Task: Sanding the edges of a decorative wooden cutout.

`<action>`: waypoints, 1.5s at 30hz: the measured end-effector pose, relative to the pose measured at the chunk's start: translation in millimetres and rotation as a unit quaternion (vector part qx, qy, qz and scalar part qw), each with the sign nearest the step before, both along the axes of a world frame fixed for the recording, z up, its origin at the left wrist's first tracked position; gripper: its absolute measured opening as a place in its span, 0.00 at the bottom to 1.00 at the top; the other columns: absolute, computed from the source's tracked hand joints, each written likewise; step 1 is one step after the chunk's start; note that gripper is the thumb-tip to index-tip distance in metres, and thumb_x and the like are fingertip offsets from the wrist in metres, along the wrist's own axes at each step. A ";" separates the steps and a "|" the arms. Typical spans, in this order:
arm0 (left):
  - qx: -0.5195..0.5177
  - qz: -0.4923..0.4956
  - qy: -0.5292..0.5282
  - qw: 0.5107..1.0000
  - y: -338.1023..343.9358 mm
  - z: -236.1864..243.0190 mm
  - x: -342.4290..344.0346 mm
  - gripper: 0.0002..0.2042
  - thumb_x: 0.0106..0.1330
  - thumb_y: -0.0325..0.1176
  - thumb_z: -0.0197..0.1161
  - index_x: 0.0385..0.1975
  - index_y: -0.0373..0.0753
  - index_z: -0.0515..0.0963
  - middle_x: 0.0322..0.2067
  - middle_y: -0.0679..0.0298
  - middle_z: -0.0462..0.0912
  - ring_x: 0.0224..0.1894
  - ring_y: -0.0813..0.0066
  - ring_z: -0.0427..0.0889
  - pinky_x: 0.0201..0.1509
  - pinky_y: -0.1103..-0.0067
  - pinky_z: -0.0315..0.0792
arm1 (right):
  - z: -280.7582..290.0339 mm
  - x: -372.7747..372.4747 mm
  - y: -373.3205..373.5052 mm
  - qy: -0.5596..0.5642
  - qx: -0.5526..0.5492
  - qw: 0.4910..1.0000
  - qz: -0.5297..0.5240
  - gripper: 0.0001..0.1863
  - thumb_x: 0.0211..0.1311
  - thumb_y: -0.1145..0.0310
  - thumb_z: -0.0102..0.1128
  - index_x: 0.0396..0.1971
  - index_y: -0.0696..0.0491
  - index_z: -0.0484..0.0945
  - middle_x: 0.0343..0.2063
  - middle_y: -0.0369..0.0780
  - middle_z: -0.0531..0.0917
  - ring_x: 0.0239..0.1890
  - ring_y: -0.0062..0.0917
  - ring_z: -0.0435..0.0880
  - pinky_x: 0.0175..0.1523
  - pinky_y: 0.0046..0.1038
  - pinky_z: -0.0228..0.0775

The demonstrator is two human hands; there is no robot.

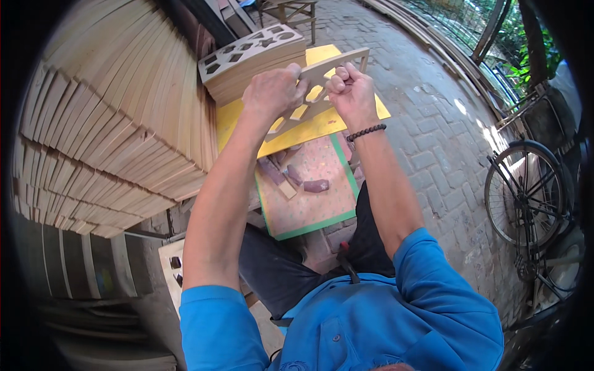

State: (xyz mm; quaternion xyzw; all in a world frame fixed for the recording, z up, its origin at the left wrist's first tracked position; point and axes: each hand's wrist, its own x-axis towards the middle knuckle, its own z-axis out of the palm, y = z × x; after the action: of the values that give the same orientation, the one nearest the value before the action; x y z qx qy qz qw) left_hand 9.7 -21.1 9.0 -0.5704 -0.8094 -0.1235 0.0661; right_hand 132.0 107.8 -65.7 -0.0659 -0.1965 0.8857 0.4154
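A thin wooden board with shaped cutouts (340, 60) stands tilted on edge on a yellow sheet (322, 128). My left hand (274, 93) is closed round its upper edge, towards the left end. Close to the board's near face, my right hand (351, 93) is curled into a fist, with a dark bead bracelet at the wrist. What its fingers hold, if anything, is hidden. Yellow shows through the board's holes. Behind my left hand lies a stack of similar cutout boards (257, 63).
Tall stacks of plain wooden boards (117, 93) crowd the left. Below the yellow sheet, a pinkish mat edged in green (325, 213) carries purplish curled pieces (316, 185) and a small wooden strip (288, 189). A bicycle (525, 198) stands at right on brick paving (433, 148).
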 end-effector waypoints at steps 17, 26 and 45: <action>-0.038 0.009 -0.005 0.999 3.2 2.4 -1.0 0.20 0.74 0.52 0.52 0.44 0.38 0.76 0.42 0.45 0.85 0.50 0.45 0.83 0.53 0.56 0.74 | -26.7 53.6 45.0 -0.466 0.836 0.031 -0.287 0.24 0.68 0.69 0.51 0.64 0.51 0.74 0.24 0.37 0.81 0.23 0.26 0.83 0.27 0.32 0.72; -0.034 -0.102 -0.099 0.989 9.4 -9.2 -52.9 0.20 0.76 0.50 0.48 0.42 0.36 0.74 0.36 0.47 0.82 0.44 0.45 0.81 0.50 0.60 0.72 | 29.2 83.1 25.9 -0.388 0.819 0.193 -0.376 0.27 0.60 0.71 0.57 0.62 0.47 0.76 0.24 0.35 0.80 0.23 0.28 0.82 0.31 0.32 0.71; -0.041 -0.071 -0.063 0.995 -1.0 -10.1 -36.9 0.22 0.78 0.53 0.40 0.48 0.41 0.74 0.50 0.50 0.81 0.57 0.49 0.77 0.59 0.60 0.69 | -5.9 -27.4 -80.4 -0.331 0.412 0.847 -0.054 0.09 0.65 0.73 0.52 0.35 0.61 0.80 0.28 0.50 0.85 0.32 0.39 0.88 0.32 0.37 0.75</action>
State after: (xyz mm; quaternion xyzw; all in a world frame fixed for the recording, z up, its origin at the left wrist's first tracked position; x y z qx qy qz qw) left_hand -27.2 -22.2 -1.0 -0.6196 -0.7738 -0.1307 -0.0178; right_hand 104.6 27.4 -71.6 -0.1886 -0.6652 0.6251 0.3622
